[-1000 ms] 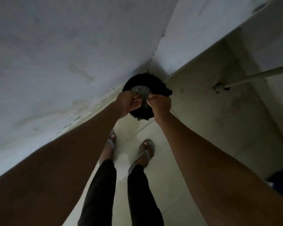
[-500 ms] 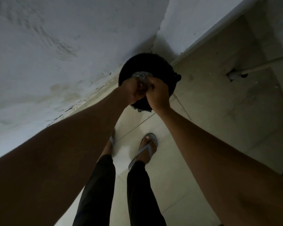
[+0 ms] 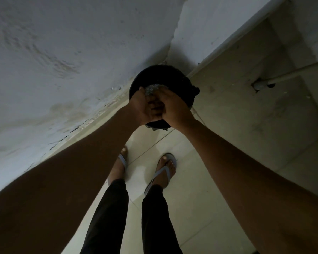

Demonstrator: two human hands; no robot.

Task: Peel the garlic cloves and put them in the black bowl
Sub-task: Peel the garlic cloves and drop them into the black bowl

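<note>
Observed from my head camera, looking down in dim light. My left hand (image 3: 142,105) and my right hand (image 3: 173,107) are brought together, touching each other, over a black round container (image 3: 182,83) standing on the floor in the corner where two walls meet. Both hands have their fingers curled inward around a small greyish, crinkled mass (image 3: 151,88) held between them at the fingertips — what it is made of I cannot tell; it may be garlic skin or a bag, the picture is too dark to settle it. No separate garlic cloves can be made out. Whether the container is the black bowl of the task I cannot confirm; it has a small knob at its right rim.

Below the hands: my legs in black trousers (image 3: 154,217), and my feet in grey flip-flops (image 3: 163,171) on pale floor tiles (image 3: 191,208). The left wall (image 3: 62,52) is white with stains and cracked paint along its base. To the right, a white pipe (image 3: 297,70) runs into the wall near the floor.
</note>
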